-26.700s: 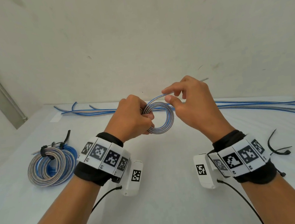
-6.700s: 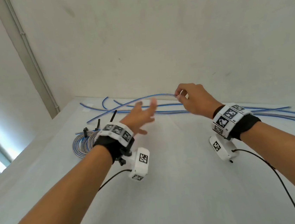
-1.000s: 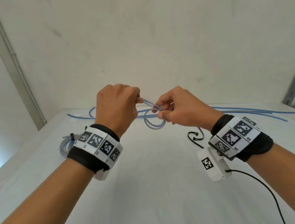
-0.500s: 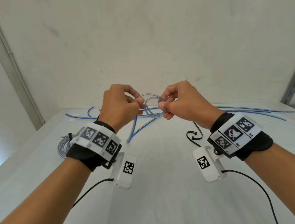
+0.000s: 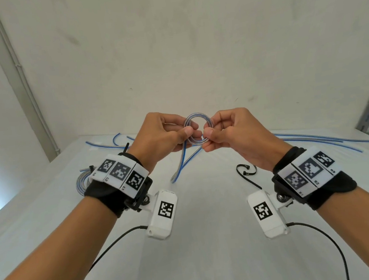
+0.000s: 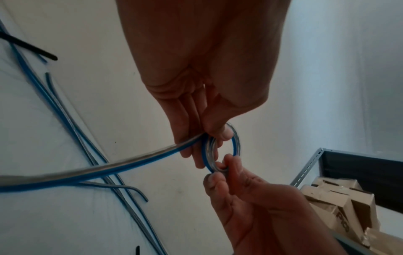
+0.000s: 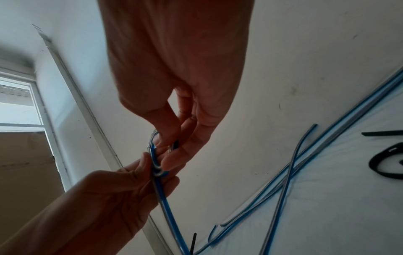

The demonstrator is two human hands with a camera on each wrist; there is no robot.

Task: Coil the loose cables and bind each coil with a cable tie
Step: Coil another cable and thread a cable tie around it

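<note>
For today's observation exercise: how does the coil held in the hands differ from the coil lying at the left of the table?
The held coil is up in the air, pinched by the left hand and right hand; the table coil lies flat. The held coil trails a loose tail and has no tie; the table coil carries a black tie. The held coil looks smaller. Both are blue and silver cable.

Both forearms are raised and angled inward, the hands brought close together with a small gap left between the thumbs. The left hand [image 5: 163, 135] is curled, thumb pressed against bent fingers in a pinch. The right hand [image 5: 233, 132] is likewise curled, thumb tip set against the forefinger.
</note>
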